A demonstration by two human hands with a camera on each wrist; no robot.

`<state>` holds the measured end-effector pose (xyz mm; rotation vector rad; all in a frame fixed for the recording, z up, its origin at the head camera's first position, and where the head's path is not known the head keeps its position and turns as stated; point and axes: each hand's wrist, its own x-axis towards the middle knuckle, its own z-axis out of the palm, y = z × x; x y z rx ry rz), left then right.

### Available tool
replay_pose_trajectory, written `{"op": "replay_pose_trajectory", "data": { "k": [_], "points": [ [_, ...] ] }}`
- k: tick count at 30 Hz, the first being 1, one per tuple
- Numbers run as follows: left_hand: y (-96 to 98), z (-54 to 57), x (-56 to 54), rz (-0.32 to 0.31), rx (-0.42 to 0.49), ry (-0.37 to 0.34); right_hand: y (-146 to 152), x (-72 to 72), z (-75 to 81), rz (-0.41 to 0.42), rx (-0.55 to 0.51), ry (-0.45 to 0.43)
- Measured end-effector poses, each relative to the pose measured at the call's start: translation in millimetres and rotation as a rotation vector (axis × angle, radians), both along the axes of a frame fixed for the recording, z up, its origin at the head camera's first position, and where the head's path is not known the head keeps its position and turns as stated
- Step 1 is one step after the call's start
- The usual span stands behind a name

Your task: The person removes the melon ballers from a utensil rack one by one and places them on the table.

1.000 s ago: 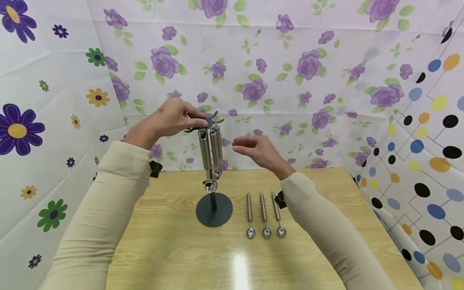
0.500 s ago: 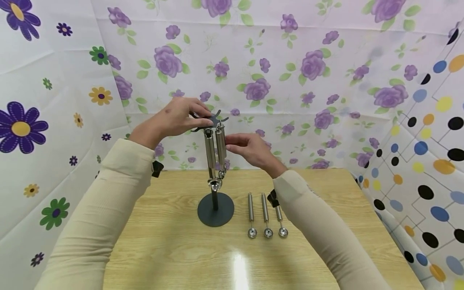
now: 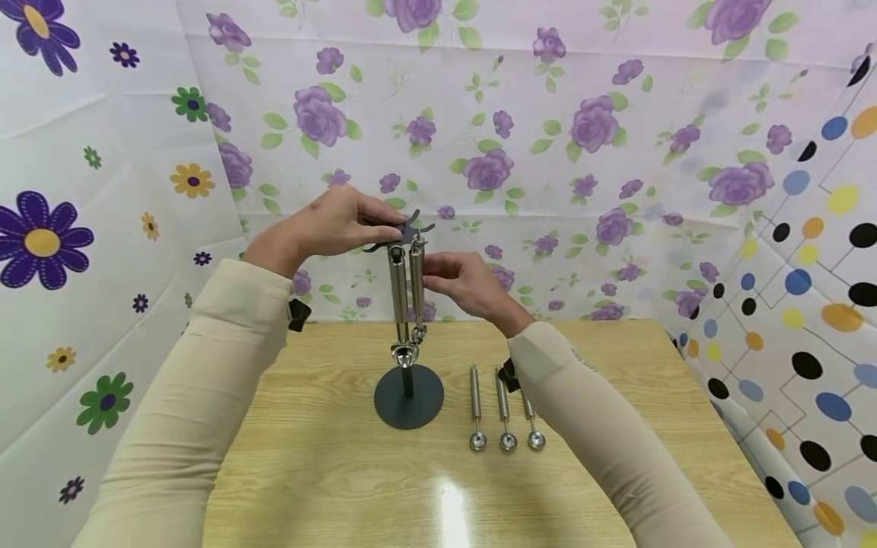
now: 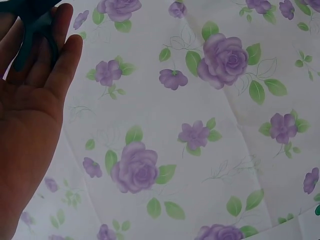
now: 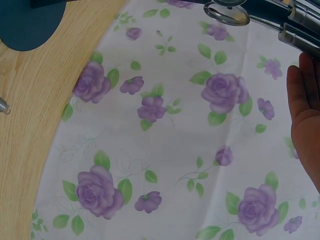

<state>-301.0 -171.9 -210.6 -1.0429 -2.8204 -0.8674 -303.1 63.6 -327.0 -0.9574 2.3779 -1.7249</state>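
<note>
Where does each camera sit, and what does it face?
On head: forward, down at stand and table; left hand, right hand, sleeves show.
On left wrist: faces flowered cloth; left hand at left edge.
On right wrist: faces flowered cloth and table; right hand at right edge.
Head and right wrist share the stand's round base.

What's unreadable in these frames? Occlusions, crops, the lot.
Head: exact count of hanging utensils; they overlap one another.
Head: handle top of the rightmost table utensil; the right sleeve side covers it.
Right wrist: whether the right hand grips a handle; right edge cuts the hand off.
Left wrist: most of the stand; top edge crops it.
</note>
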Motion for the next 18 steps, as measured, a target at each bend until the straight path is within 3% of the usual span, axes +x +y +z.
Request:
{"op": "replay_pose_trajectory", "data": {
  "k": [18],
  "points": [
    [2.5, -0.5, 2.1, 0.07, -0.011, 0.012, 24, 1.2, 11.5, -0.146, 0.107, 0.012]
  ]
}}
